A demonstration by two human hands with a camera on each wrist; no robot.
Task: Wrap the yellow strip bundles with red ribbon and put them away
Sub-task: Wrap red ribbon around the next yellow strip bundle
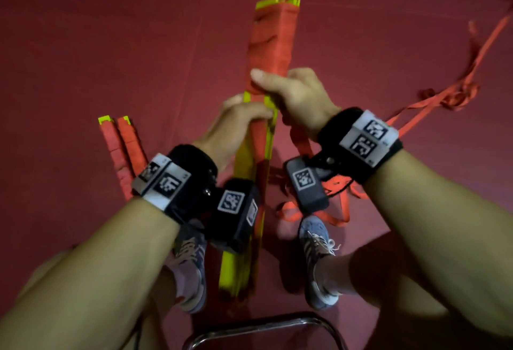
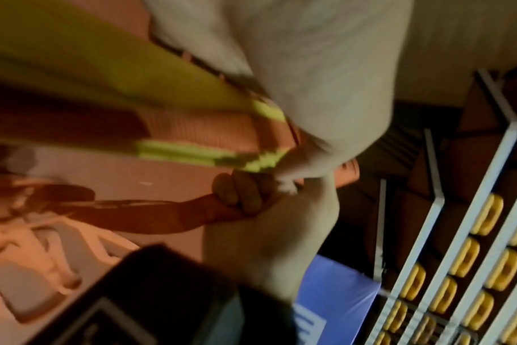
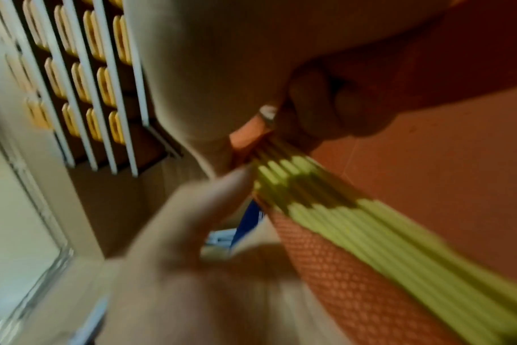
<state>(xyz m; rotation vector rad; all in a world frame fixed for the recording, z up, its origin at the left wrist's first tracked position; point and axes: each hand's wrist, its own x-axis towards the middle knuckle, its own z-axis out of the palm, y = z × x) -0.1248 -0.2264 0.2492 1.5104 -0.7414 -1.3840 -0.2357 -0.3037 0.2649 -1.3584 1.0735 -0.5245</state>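
While the wrap is only about half done, both hands sit mid-bundle: the yellow strip bundle [image 1: 244, 260] is held off the floor [image 1: 83, 44], slanting away from the person, near end between the shoes [image 1: 319, 252]. The far half is covered in red ribbon [image 1: 273, 41]; the near half is bare yellow. Left hand [image 1: 236, 124]: grip closed round the bundle right at the wrap edge. Right hand [image 1: 297, 94]: just beyond it, thumb across the wrapped part; the left wrist view shows its fingers curled on the ribbon strand. Two finished bundles [image 1: 122, 152] lie on the floor to the left. Risks, as I judge them: the ribbon tail [image 1: 299, 138] runs down past the shoes and out to a tangle [image 1: 455, 94] on the right, so a snag or a foot on it would likely jerk the tension and loosen the last turns. If the left grip slackens during a hand swap, the bare strips could fan out and the wrap edge slide. Both wrist views are blurred, so I can't check the overlap of the turns.
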